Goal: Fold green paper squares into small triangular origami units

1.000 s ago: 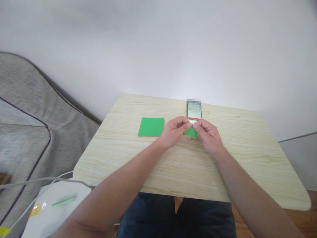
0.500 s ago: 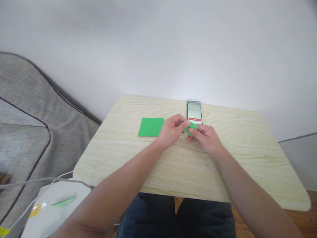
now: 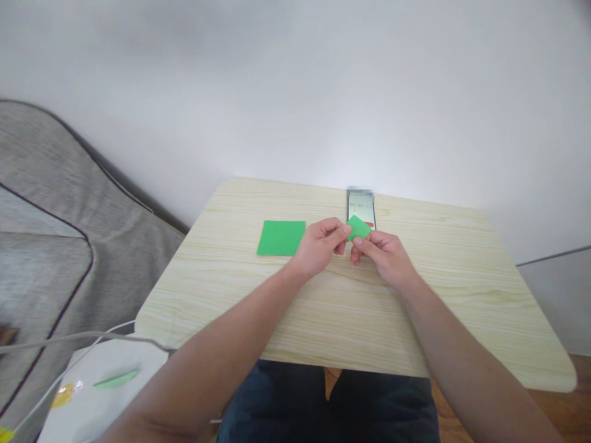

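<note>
Both hands meet over the middle of a light wooden table [image 3: 360, 320]. My left hand [image 3: 318, 247] and my right hand [image 3: 384, 257] each pinch a small folded piece of green paper [image 3: 358, 227], held just above the tabletop and tilted up toward me. A flat square sheet of green paper [image 3: 281, 237] lies on the table to the left of my left hand. A phone [image 3: 361, 204] with a lit timer screen lies just behind the folded paper, which partly covers its lower end.
A grey cushioned seat [image 3: 50, 227] stands at the left. Below the table's left corner sits a white object [image 3: 92, 394] with a green strip [image 3: 116, 378] on it and white cables [image 3: 69, 337] across it. A white wall rises behind.
The folded green paper has been turned and lifted from lying low between the fingers to standing up in front of the phone. Both hands stayed close together in place.
</note>
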`<state>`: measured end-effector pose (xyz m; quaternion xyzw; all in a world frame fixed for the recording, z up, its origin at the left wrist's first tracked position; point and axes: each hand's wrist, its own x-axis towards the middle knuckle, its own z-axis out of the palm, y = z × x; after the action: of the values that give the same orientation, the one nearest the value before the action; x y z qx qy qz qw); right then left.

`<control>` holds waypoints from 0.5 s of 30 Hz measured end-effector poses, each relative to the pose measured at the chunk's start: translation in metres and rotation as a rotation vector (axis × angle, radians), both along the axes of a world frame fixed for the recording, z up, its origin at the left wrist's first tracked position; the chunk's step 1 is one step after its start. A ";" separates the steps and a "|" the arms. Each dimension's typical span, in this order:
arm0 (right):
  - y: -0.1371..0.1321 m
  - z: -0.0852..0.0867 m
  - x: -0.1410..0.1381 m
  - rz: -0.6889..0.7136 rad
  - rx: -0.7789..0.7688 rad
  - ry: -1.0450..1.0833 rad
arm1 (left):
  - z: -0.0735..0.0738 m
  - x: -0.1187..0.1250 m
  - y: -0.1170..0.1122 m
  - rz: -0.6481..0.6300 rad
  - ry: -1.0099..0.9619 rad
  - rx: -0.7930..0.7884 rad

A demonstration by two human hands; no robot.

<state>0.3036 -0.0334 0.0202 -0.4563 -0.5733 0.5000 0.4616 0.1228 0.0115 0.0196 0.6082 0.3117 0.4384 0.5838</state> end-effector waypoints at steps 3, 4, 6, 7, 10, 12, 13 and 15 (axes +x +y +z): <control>-0.001 0.002 0.000 0.031 0.016 -0.011 | 0.000 0.001 0.000 -0.018 -0.059 -0.043; -0.001 0.002 0.000 0.040 0.022 -0.018 | 0.000 0.001 0.000 -0.018 -0.081 -0.052; -0.001 0.003 -0.001 0.055 0.026 -0.049 | -0.001 0.002 0.000 0.006 -0.102 -0.040; -0.002 0.003 -0.001 0.061 0.024 -0.069 | -0.001 0.003 0.000 0.025 -0.099 -0.022; -0.003 0.004 -0.002 0.077 0.008 -0.105 | 0.000 0.003 -0.002 0.046 -0.069 0.025; -0.003 0.004 -0.002 0.068 0.005 -0.078 | 0.002 0.003 -0.003 0.008 -0.068 0.027; -0.003 0.004 -0.002 0.054 0.005 -0.056 | 0.003 0.004 -0.004 -0.014 -0.072 0.023; -0.002 0.003 -0.002 0.027 0.005 -0.017 | 0.003 0.005 -0.005 -0.050 -0.085 0.011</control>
<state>0.3018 -0.0358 0.0228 -0.4518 -0.5846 0.5007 0.4510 0.1274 0.0061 0.0230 0.5999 0.2690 0.4507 0.6039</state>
